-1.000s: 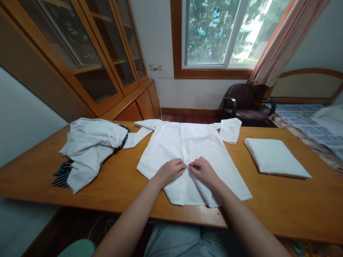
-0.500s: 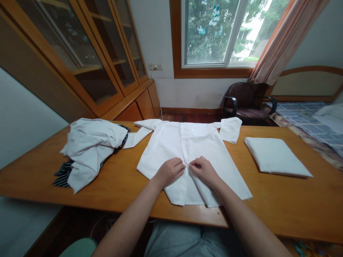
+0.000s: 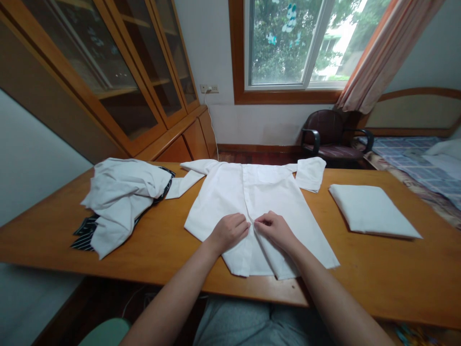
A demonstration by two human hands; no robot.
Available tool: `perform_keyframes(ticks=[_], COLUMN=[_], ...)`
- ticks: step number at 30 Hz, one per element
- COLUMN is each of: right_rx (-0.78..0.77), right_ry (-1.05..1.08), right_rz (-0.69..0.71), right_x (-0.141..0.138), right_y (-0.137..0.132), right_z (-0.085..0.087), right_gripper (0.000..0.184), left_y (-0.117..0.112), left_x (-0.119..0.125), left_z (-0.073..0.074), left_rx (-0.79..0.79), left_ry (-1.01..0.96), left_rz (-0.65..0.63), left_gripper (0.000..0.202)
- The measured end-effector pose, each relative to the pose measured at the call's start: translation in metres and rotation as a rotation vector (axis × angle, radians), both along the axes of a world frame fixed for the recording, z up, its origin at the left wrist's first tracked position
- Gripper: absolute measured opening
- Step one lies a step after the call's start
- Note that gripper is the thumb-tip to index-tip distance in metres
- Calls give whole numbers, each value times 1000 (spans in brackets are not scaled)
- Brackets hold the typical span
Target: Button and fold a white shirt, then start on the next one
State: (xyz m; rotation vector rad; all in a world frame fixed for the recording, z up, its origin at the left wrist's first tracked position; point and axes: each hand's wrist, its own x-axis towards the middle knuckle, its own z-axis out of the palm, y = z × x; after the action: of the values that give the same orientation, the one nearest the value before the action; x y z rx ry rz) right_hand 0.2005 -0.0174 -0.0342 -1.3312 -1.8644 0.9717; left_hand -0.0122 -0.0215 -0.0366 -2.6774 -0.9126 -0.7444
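Observation:
A white shirt [image 3: 226,192] lies spread on the wooden table, its sleeves out to both sides and its lower hem near the front edge. My left hand [image 3: 232,231] is closed on the front edge of the shirt, a little below its middle. Right beside it, my right hand [image 3: 275,229] pinches the other front edge between thumb and fingers. Above the hands the two fronts meet along the placket; below, they part in a narrow gap. Any button between my fingertips is too small to make out.
A crumpled heap of white cloth [image 3: 122,192] with a black striped piece lies on the table [image 3: 158,254] to the left. To the right rests a folded white cloth [image 3: 372,209]. Beyond the table stand an armchair [image 3: 327,134], a bed and a glass-doored cabinet [image 3: 126,96].
Almost nothing differs. Both hands keep their hold on the shirt at the same spot, and the view has shifted very slightly.

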Motion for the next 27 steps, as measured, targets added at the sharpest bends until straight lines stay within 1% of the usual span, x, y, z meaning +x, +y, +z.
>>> perform_keyframes(ticks=[7,13,20,27], right_rx=[-26,-34,-54,-55], right_ry=[26,27,44,38], right_rz=[-4,-13,-31,-23], right_x=[0,0,-1,0], right_y=[0,-1,0,-1], right_z=[-2,-2,-6,-1], right_gripper=[14,14,15,20], left_y=[0,0,1,0], left_x=[0,0,1,0], left_z=[-1,-3,-1,-2], left_rx=[48,49,47,66], left_ry=[23,34,35,31], left_rz=[11,5,-2,1], left_gripper=[26,25,25,24])
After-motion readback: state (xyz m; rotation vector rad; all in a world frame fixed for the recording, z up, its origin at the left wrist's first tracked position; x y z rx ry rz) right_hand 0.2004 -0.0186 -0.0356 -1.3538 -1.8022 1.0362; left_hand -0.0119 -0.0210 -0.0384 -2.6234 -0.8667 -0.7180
